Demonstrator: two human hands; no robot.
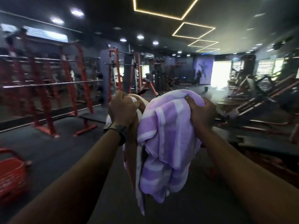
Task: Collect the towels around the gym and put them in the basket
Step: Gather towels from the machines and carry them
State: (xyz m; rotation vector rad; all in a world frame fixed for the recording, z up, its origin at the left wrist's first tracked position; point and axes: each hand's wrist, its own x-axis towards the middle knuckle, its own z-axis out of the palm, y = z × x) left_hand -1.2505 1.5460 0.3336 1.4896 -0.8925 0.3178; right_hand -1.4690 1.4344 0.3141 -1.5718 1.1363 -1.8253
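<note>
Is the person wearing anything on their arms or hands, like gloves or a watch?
No gloves. Both forearms are bare, with no sleeves in view. The left hand has a dark wristwatch with a dark strap buckled round the wrist. The right hand and its wrist wear nothing that shows: no ring, band or watch.

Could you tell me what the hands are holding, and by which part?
Right hand grips the purple striped towel at its bunched top; left hand grips a beige towel near its top.

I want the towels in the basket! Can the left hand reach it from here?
Probably not yet: the left hand grips a towel, and the basket sits low, off to the left.
</note>
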